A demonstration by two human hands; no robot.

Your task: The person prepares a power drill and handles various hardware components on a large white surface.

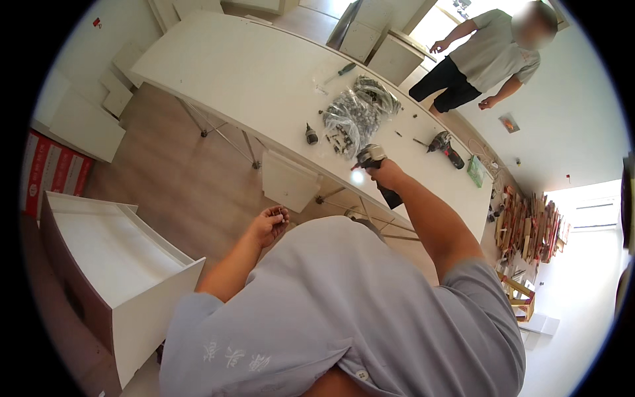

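My right hand [390, 175] is closed round the grip of a cordless drill [372, 156], held at the near edge of a long white table [218, 56]. Beside the drill's front lie clear plastic bags of small metal hardware [350, 119], with some dark pieces spilled out. Lower and to the left, away from the table, my left hand [269, 226] is curled with its fingertips together; what they hold, if anything, is too small to make out. On the tabletop are a small black tool part [311, 134], a screwdriver [346, 69] and a second cordless drill [444, 147].
A green packet [475, 171] lies at the table's right end. Another person [493, 56] stands beyond the table. An open white cabinet carcass [126, 258] sits at lower left, near red-and-white boxes [56, 173]. Stacked wood strips [529, 225] lean at the right wall.
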